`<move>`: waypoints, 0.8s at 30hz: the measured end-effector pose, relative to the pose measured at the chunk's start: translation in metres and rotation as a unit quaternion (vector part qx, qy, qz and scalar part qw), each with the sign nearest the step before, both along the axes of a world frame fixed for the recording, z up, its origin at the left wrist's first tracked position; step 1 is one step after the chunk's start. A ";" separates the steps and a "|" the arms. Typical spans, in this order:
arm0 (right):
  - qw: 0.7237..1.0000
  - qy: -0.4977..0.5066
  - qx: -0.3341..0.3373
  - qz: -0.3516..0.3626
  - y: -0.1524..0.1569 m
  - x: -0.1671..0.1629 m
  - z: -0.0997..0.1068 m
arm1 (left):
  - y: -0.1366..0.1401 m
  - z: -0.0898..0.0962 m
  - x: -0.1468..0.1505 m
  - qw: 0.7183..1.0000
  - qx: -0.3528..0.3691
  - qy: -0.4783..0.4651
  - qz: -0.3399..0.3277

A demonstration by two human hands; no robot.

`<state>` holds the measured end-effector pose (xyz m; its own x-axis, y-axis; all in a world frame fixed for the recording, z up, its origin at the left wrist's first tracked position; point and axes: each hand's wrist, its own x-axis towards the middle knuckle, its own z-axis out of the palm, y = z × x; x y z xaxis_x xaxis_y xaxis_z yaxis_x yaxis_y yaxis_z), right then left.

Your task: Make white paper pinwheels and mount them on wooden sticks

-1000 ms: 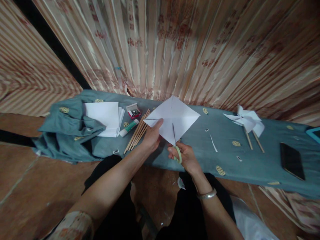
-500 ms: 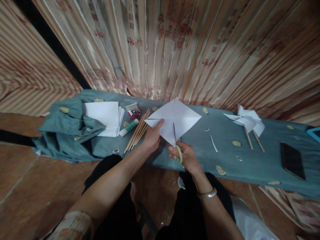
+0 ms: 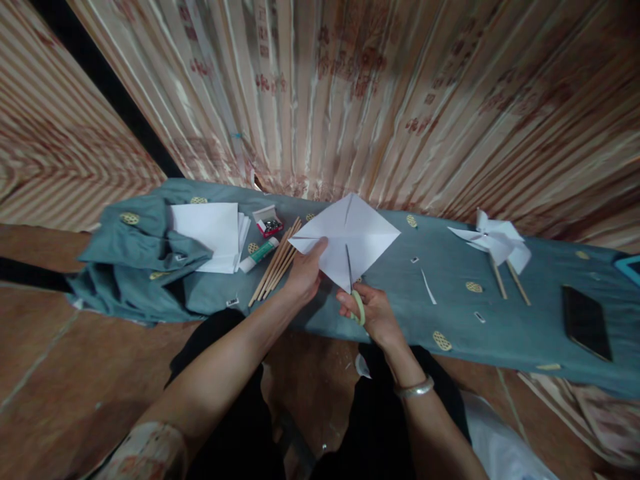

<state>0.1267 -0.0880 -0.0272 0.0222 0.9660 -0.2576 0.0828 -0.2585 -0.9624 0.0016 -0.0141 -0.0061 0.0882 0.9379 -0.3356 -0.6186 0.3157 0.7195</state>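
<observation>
A white square sheet of paper (image 3: 367, 233) is held up with its corners pointing up, down and sideways; slits run inward from its left and top corners. My left hand (image 3: 306, 272) pinches its lower left edge, thumb on top and the fingers hidden beneath. Green-handled scissors (image 3: 359, 308) are in my right hand (image 3: 373, 310), fingers wrapped round the handles. One dark blade lies over the paper, running up from the bottom corner towards the middle.
Left on the blue-green cloth (image 3: 400, 313) lie stacked paper (image 3: 205, 227), a small box of pins (image 3: 269, 223), a glue tube (image 3: 259, 255) and wooden sticks (image 3: 275, 270). Rightward are a paper scrap (image 3: 429, 287), white paper pinwheels (image 3: 505, 241) on sticks and a black phone (image 3: 586, 323). Behind hangs a pleated curtain (image 3: 320, 100).
The paper's right and top corners have shifted slightly, and the top slit shows more plainly. Both hands stay in nearly the same place, the scissors still at the bottom corner.
</observation>
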 end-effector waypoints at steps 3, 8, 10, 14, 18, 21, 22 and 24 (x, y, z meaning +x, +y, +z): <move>1.000 0.006 0.001 -0.001 0.000 -0.001 0.000 | -0.001 0.000 0.001 1.000 -0.002 -0.005 0.009; 1.000 0.008 -0.003 -0.011 0.001 -0.001 -0.001 | -0.002 -0.002 0.001 1.000 -0.007 -0.004 -0.001; 1.000 0.009 -0.002 -0.013 0.001 -0.001 -0.001 | -0.002 -0.003 0.001 1.000 -0.007 0.001 -0.006; 1.000 0.017 -0.007 -0.012 0.002 -0.001 0.000 | -0.002 -0.003 0.000 1.000 0.000 -0.002 -0.010; 1.000 0.008 -0.003 -0.013 0.002 -0.001 -0.001 | -0.002 -0.003 0.001 1.000 0.000 -0.013 -0.003; 1.000 0.002 -0.007 -0.016 0.002 -0.002 -0.002 | -0.001 -0.003 0.001 1.000 -0.007 -0.010 0.001; 1.000 -0.001 -0.008 -0.017 0.002 -0.002 -0.002 | -0.001 -0.003 0.001 1.000 -0.010 -0.010 0.002; 1.000 -0.007 -0.012 -0.011 0.002 -0.003 0.000 | -0.001 -0.003 0.001 1.000 -0.010 -0.010 0.005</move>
